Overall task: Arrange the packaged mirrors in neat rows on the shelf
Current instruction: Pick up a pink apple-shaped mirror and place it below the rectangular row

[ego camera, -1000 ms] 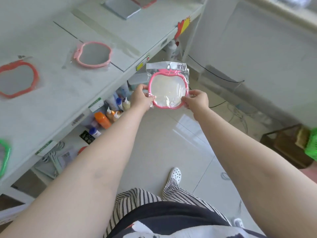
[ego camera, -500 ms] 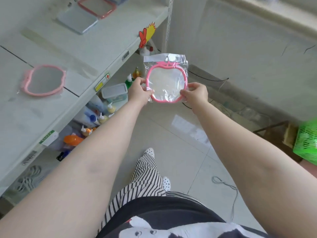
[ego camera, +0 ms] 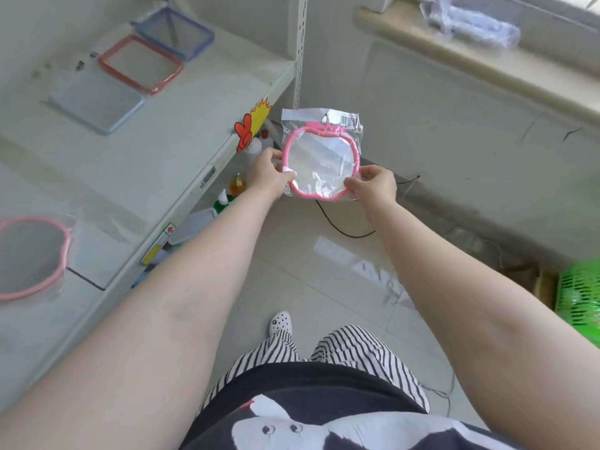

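Along the left side runs the white shelf (ego camera: 136,164), carrying a pale-pink apple-shaped mirror (ego camera: 31,258) near its front and three square-framed mirrors at its far end: a grey-blue one (ego camera: 95,103), a red one (ego camera: 141,64) and a blue one (ego camera: 175,37). Out over the tiled floor (ego camera: 311,274), just past the shelf's end, the left hand (ego camera: 271,177) and right hand (ego camera: 373,185) each pinch a lower edge of the bagged pink apple mirror (ego camera: 321,162), holding it tilted towards the camera. Slippery, loose plastic could let it slide out and break on the tiles. Its wrapper is crinkled and glossy, with a barcode at the top.
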Demonstrator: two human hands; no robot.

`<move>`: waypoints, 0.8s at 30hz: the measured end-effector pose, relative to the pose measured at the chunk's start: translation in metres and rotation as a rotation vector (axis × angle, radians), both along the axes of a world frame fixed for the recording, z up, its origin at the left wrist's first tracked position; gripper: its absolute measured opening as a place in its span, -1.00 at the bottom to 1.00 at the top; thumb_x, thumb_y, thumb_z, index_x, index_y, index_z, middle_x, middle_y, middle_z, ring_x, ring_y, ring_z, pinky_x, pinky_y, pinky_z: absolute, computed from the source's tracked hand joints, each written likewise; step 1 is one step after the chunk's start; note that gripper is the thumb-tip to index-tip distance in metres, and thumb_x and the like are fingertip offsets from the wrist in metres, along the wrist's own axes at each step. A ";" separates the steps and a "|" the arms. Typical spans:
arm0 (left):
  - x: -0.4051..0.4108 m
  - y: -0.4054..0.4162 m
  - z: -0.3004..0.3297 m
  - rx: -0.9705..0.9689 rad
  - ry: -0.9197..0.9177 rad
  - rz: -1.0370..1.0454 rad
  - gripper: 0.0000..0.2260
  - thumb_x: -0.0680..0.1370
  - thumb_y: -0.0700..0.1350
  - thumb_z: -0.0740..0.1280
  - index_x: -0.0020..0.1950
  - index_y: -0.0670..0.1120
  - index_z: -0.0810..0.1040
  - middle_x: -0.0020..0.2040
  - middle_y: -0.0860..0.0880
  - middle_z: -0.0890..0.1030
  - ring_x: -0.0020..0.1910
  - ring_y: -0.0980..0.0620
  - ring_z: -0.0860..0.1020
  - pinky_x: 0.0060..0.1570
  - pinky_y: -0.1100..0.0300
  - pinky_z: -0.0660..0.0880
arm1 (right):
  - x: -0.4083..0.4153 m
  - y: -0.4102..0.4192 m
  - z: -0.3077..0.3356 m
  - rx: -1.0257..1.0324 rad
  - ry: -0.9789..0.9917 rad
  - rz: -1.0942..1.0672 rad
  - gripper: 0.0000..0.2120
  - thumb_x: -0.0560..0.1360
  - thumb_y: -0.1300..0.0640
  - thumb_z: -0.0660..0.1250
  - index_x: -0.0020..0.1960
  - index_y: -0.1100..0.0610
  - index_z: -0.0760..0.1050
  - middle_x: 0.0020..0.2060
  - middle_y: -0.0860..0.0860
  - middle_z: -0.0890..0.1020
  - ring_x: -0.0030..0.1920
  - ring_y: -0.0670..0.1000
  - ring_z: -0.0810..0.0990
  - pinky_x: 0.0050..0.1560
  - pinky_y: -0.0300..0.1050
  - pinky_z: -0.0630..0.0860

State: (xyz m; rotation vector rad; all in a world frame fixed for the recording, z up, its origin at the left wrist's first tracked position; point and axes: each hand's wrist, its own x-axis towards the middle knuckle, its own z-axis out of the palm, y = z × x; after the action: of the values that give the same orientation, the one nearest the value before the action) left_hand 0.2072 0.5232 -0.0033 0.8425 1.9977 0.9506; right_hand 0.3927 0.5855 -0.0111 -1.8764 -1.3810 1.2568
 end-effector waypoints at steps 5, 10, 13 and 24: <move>-0.012 0.044 -0.006 -0.052 0.008 0.029 -0.65 0.46 -0.20 0.43 0.20 -0.07 0.46 0.07 -0.03 0.60 0.05 -0.08 0.61 0.10 -0.02 0.58 | -0.017 0.052 0.001 0.003 -0.028 0.052 -0.68 0.34 0.20 0.45 0.09 0.10 0.59 -0.09 -0.03 0.66 -0.08 0.05 0.68 0.06 0.05 0.62; -0.028 0.088 -0.008 -0.061 0.023 0.152 -0.65 0.43 -0.24 0.43 0.18 -0.11 0.46 0.07 -0.03 0.60 0.06 -0.05 0.59 0.12 0.04 0.55 | -0.045 0.109 0.004 0.021 -0.053 0.159 -0.72 0.36 0.22 0.42 0.07 0.09 0.59 -0.16 -0.03 0.64 -0.12 0.05 0.70 0.05 0.02 0.62; -0.037 0.116 -0.005 -0.077 0.036 0.241 -0.63 0.42 -0.24 0.45 0.19 -0.12 0.46 0.09 -0.05 0.60 0.07 -0.05 0.59 0.01 0.12 0.52 | -0.060 0.148 0.006 0.011 -0.029 0.233 -0.71 0.37 0.22 0.43 0.08 0.10 0.57 -0.20 -0.03 0.64 -0.14 0.05 0.70 0.03 0.05 0.63; -0.056 0.181 0.006 -0.121 0.035 0.560 -0.81 0.46 -0.26 0.40 -0.04 -0.07 0.45 -0.02 -0.06 0.59 -0.07 -0.04 0.54 -0.23 0.17 0.48 | -0.117 0.251 0.009 0.005 -0.039 0.518 -0.70 0.35 0.23 0.44 0.08 0.14 0.58 -0.10 0.07 0.67 -0.13 0.11 0.70 -0.01 0.05 0.65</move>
State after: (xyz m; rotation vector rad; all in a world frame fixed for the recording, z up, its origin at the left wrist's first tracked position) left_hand 0.1513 0.7038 0.0027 0.2271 2.3476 1.1033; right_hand 0.2757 0.8368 -0.0016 -1.5946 -1.9705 1.4488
